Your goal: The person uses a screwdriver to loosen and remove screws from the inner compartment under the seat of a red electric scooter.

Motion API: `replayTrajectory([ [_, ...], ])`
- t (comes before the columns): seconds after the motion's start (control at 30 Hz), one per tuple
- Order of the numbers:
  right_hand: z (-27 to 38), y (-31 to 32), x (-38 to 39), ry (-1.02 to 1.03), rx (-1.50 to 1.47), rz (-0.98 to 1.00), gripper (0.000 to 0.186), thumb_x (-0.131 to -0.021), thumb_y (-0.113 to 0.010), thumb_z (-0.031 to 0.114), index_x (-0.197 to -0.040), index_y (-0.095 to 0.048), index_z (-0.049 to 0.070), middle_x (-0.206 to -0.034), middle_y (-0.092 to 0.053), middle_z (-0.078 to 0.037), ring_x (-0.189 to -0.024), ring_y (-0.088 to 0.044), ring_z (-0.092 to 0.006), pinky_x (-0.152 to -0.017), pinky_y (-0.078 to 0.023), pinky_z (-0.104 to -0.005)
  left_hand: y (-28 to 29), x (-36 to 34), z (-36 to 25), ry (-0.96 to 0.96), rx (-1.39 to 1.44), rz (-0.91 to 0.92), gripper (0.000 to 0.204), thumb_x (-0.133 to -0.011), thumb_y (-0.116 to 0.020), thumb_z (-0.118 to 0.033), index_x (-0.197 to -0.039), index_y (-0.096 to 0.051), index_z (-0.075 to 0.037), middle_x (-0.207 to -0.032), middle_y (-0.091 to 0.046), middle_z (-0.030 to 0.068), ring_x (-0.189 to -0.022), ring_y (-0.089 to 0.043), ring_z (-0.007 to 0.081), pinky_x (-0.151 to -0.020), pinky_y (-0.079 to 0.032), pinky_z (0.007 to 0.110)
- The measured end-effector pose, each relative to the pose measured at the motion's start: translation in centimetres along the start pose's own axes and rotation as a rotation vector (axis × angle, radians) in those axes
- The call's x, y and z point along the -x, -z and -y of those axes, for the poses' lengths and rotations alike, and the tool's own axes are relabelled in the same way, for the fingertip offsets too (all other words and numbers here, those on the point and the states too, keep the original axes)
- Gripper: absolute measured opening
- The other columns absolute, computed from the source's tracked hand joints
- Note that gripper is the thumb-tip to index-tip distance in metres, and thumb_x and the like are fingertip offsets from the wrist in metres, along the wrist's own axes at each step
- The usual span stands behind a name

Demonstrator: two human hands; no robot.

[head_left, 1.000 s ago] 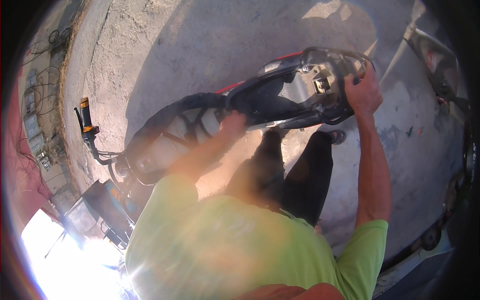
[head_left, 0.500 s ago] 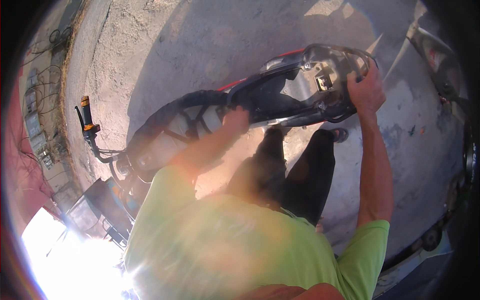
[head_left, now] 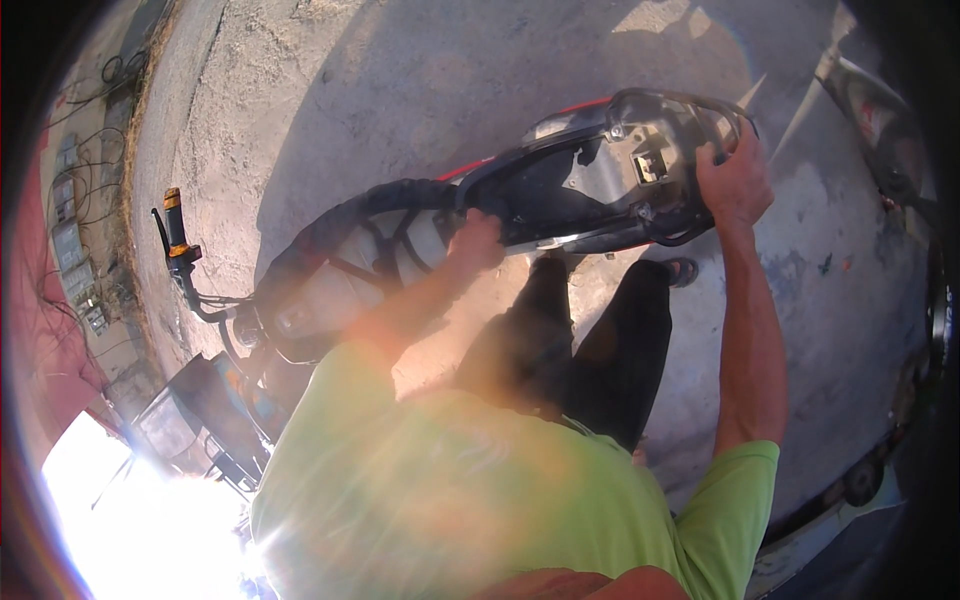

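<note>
A motorbike stands in front of me with its seat off, baring a dark well and a metal rear deck [head_left: 605, 165]. My right hand [head_left: 737, 182] is closed round the black grab rail [head_left: 685, 238] at the bike's tail, thumb on the inner side. Farther left, my left hand [head_left: 477, 240] is closed at the near front edge of the open seat well [head_left: 535, 205]; its fingertips are partly hidden. Ahead of that hand lies the pale mid-section with dark bars [head_left: 365, 250]. A handlebar grip [head_left: 174, 220], orange and black with a lever, sticks out at the far left.
My dark-trousered legs [head_left: 625, 340] stand close to the bike's near side. Another motorbike [head_left: 875, 120] is at the far right. Wall boxes with cables [head_left: 75, 255] line the left edge. Strong sun glare covers the lower left. Rough concrete [head_left: 400, 90] lies beyond the bike.
My left hand has shifted slightly right and away from me along the well's edge. The handlebar has moved up very slightly. My right hand stays on the rail.
</note>
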State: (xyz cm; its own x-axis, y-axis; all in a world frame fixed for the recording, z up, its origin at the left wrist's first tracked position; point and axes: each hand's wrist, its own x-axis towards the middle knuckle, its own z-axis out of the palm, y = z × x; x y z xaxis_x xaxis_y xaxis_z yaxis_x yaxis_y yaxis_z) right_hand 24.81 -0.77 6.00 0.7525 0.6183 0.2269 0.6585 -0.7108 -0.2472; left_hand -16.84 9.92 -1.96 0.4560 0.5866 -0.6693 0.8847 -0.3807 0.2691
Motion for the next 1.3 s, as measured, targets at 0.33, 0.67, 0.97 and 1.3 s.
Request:
replayTrajectory([
  [0.33, -0.1, -0.3, 0.0, 0.016, 0.008, -0.022, 0.065, -0.085, -0.075, 0.037, -0.146, -0.061, 0.020, -0.122, -0.074, -0.005, -0.111, -0.074, -0.0316, -0.088, -0.061, -0.0509, -0.3, 1.8, 2.4, -0.035, 0.075, -0.307, 0.033, -0.098, -0.070, -0.030, -0.125, -0.067, -0.012, -0.123, -0.065, 0.0153, -0.113, -0.069, 0.0418, -0.095, -0.054, 0.056],
  [0.67, 0.6, 0.2, -0.1, -0.036, 0.030, 0.057, 0.066, -0.086, -0.074, 0.038, -0.148, -0.059, 0.019, -0.125, -0.073, -0.006, -0.115, -0.072, -0.0318, -0.092, -0.060, -0.0513, 1.2, 1.7, 2.3, -0.049, 0.004, -0.113, 0.043, -0.102, -0.069, -0.038, -0.134, -0.061, -0.011, -0.128, -0.067, 0.0187, -0.115, -0.069, 0.0444, -0.093, -0.055, 0.058],
  [0.97, 0.8, 0.5, -0.1, -0.038, 0.026, 0.080, 0.068, -0.086, -0.074, 0.038, -0.149, -0.058, 0.019, -0.124, -0.073, -0.006, -0.115, -0.072, -0.0321, -0.093, -0.059, -0.0523, 0.1, 2.4, 2.7, -0.082, 0.073, -0.203, 0.049, -0.102, -0.069, -0.043, -0.139, -0.059, -0.012, -0.128, -0.067, 0.0216, -0.115, -0.069, 0.0457, -0.094, -0.055, 0.058],
  [1.3, 0.7, 0.2, -0.1, -0.023, 0.025, 0.043, 0.069, -0.085, -0.075, 0.039, -0.149, -0.058, 0.018, -0.127, -0.073, -0.008, -0.118, -0.072, -0.0336, -0.094, -0.059, -0.0516, -0.1, 2.8, 2.5, -0.084, 0.088, -0.200, 0.052, -0.102, -0.069, -0.044, -0.141, -0.059, -0.010, -0.135, -0.068, 0.0216, -0.116, -0.070, 0.0462, -0.100, -0.054, 0.057],
])
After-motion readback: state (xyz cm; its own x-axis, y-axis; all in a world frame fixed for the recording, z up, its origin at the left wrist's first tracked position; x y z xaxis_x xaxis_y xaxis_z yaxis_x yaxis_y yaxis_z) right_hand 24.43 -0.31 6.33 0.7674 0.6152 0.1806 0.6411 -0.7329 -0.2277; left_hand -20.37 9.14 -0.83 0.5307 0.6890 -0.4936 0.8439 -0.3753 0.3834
